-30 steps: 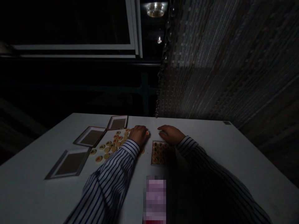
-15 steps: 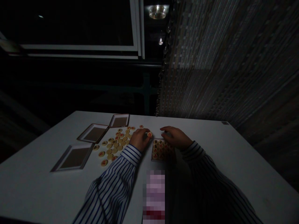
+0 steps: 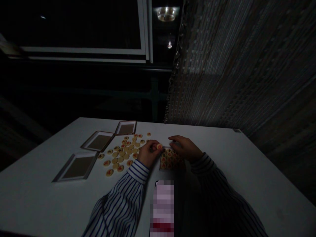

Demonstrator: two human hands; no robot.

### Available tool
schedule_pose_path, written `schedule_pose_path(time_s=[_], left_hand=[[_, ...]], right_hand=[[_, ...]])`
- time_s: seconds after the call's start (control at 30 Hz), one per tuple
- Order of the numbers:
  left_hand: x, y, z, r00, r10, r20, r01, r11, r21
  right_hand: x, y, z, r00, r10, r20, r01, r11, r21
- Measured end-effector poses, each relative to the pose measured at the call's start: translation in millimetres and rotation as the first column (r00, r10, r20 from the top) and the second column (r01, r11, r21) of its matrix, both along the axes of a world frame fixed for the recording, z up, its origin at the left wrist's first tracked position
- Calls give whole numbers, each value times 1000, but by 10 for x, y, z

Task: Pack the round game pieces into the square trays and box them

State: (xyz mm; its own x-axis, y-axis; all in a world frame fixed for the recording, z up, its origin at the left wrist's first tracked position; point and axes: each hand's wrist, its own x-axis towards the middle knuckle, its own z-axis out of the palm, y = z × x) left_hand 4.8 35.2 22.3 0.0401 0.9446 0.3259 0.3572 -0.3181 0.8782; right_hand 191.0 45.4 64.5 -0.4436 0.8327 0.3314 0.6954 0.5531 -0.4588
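Note:
Between thumb and fingers, my left hand (image 3: 148,154) pinches a round xiangqi piece (image 3: 159,146) with a red character on it. That piece is at the upper left corner of a shallow box (image 3: 172,170), which has rows of similar pieces (image 3: 169,159) lying in it. My right hand (image 3: 186,147) hovers over the box's upper right side, thumb and fingers apart, with nothing visible in it. Its shadow darkens the right part of the box. Loose pieces (image 3: 126,154), some face up and some showing blank backs, are scattered to the left of my left hand.
Three shallow open trays or lids (image 3: 79,166) lie along the left of the white table (image 3: 247,184). A phone-like object with a blurred screen (image 3: 163,207) lies at the near edge. A string curtain (image 3: 209,82) hangs behind the table on the right.
My left hand has moved slightly right and down, bringing the held piece to the box's upper left corner. My right hand has barely moved.

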Motion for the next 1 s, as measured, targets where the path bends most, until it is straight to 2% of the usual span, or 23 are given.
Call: schedule_pose_path(time_s=[0.1, 0.23, 0.33, 0.6, 0.8, 1.0], left_hand=[[21, -14, 17, 984, -35, 175, 45, 998, -53], [40, -35, -6, 905, -54, 422, 125, 982, -142], [39, -41, -53, 862, -48, 505, 158, 971, -178], [60, -93, -124, 848, -54, 528, 182, 964, -194], [86, -127, -184, 860, -20, 510, 155, 962, -223], [81, -153, -141, 891, 47, 451, 91, 956, -280]], right_hand=[[-10, 5, -34, 1000, 19, 10, -19, 1000, 5], [-18, 6, -62, 998, 46, 39, -46, 999, -6], [-30, 4, -78, 996, 66, 63, -65, 998, -14], [-73, -17, -111, 991, 93, 94, -92, 996, -9], [-87, -21, -108, 984, 129, 122, -128, 992, -14], [-129, -28, -137, 984, 112, 137, -110, 994, -19]])
